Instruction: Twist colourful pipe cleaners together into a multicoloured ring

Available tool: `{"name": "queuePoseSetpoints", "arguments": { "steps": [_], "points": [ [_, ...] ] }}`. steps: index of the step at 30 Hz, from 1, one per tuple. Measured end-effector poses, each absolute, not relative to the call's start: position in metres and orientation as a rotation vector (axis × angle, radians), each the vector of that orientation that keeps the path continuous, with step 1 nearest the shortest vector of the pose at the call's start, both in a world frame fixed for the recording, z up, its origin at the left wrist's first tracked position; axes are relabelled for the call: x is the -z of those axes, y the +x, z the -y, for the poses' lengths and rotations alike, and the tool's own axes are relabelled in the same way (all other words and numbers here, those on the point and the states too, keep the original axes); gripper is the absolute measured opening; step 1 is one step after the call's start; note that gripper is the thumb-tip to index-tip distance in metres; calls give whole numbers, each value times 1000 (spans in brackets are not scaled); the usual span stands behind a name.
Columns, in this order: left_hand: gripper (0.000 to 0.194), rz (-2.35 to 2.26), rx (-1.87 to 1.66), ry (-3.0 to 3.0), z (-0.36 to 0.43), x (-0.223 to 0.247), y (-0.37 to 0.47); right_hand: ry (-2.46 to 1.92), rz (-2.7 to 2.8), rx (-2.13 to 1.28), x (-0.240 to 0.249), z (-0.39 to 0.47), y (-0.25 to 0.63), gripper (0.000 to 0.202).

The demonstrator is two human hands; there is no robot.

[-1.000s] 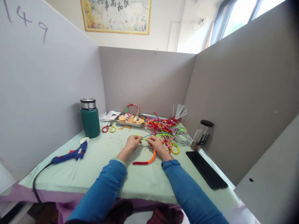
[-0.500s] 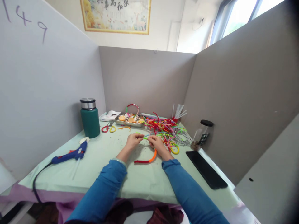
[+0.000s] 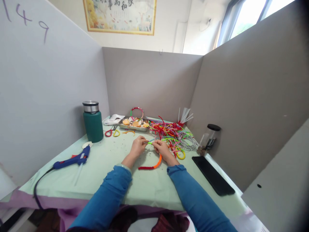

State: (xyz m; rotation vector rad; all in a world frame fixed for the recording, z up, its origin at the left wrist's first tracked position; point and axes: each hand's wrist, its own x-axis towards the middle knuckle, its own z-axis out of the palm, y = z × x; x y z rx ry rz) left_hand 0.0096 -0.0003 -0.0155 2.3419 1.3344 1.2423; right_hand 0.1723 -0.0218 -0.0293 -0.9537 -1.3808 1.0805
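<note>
My left hand (image 3: 139, 145) is closed, its thumb and fingertips pinching the green end of a pipe cleaner. Beside it my right hand (image 3: 162, 148) pinches the same green stretch, with a short gap between the two hands. From under my right hand a curved pipe-cleaner piece (image 3: 158, 163) comes out, orange and then dark red, its red end pointing left just above the table. The right hand hides where the green and orange parts meet. Just beyond lies a tangled heap of coloured pipe cleaners (image 3: 166, 130).
On the left are a blue glue gun (image 3: 72, 160) with its cord, a green flask (image 3: 93, 125) and scissors (image 3: 112, 133). A metal tray (image 3: 134, 128) of small discs stands at the back. To the right are a black phone-like slab (image 3: 213, 175) and a clear jar (image 3: 210, 140). Partitions enclose the table.
My left fingers have shifted slightly, and the green tip that stuck out past them is now hidden. The right hand and the orange and red curve stay nearly as they were.
</note>
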Motion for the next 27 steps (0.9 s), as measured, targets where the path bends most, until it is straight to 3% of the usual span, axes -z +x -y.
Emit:
{"name": "queuePoseSetpoints", "arguments": {
  "steps": [18, 27],
  "points": [
    [24, -1339, -1091, 2236, 10, 8, 11, -961, 1390, -1063, 30, 21, 172, 24],
    [17, -1140, -983, 1615, -6, 21, 10, -949, 1410, -1077, 32, 20, 173, 24]
  ]
}}
